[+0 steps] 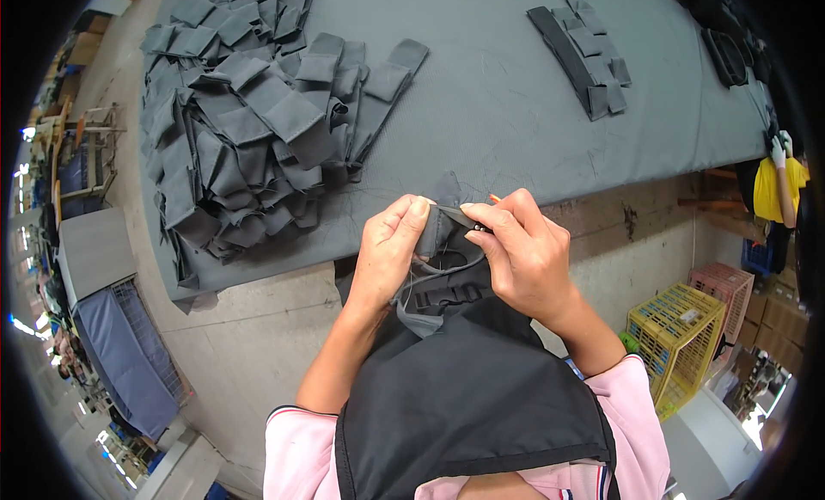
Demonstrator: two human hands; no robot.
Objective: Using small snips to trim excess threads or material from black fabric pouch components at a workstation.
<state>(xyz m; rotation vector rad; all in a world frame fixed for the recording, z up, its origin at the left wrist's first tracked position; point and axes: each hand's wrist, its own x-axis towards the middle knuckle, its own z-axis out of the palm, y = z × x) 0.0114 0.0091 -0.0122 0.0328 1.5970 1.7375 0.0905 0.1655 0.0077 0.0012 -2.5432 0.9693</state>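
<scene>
One table (481,96) bears a pile of strips (241,122); just off its near edge, my left hand (388,251) pinches a grey piece (433,232), my right hand (530,257) grips dark snips (455,214) against it. Apparent step: thread trimming. Next cut calls for steady tension.

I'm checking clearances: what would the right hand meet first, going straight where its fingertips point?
Probably the gray fabric strip pinched in the left hand, beside the snips in the right hand; depth is unclear.
</scene>
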